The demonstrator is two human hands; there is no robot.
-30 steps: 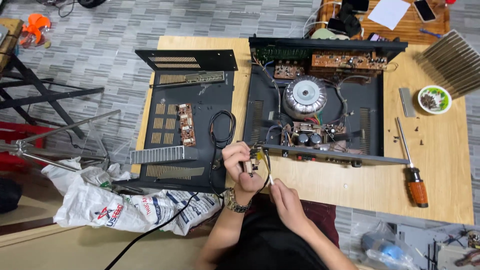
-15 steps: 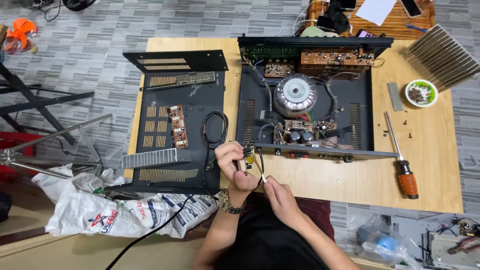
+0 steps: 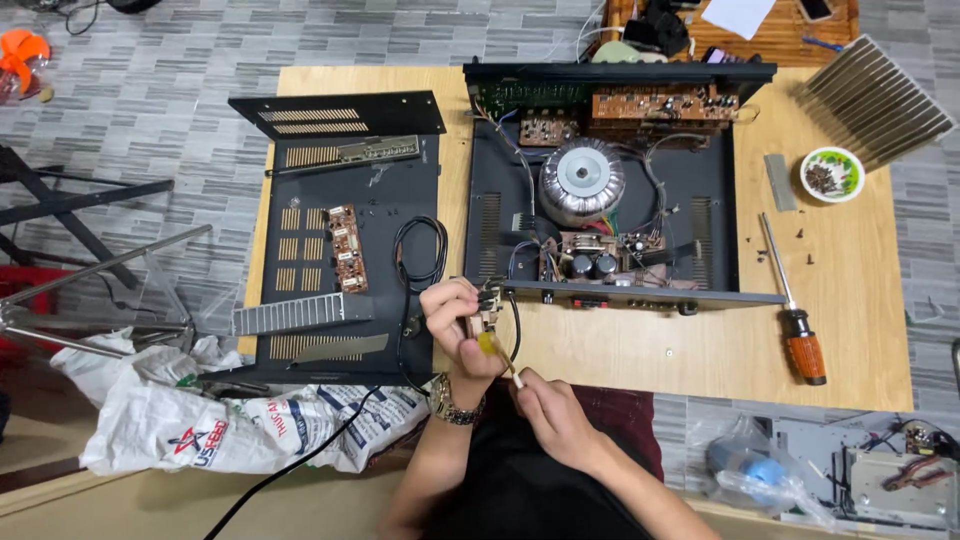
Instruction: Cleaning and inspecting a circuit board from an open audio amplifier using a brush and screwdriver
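Wooden table (image 3: 640, 350) on grey floor w/ open amp chassis (image 3: 610, 200). Left hand (image 3: 462, 322) fingers curled, pinching small part (image 3: 484, 322) just off chassis corner. Right hand (image 3: 552, 412) fingers closed round thin tool (image 3: 503, 362), tip right below left fingertips. Orange screwdriver (image 3: 792, 312) lies well right.

The small brown part (image 3: 481, 322) in the left hand (image 3: 460, 325) is mostly covered by the fingers, its shape too small to tell. The contents of the small white round bowl (image 3: 833, 174) blur together. The grey ribbed metal heatsink (image 3: 872, 100) is cut by the right edge.
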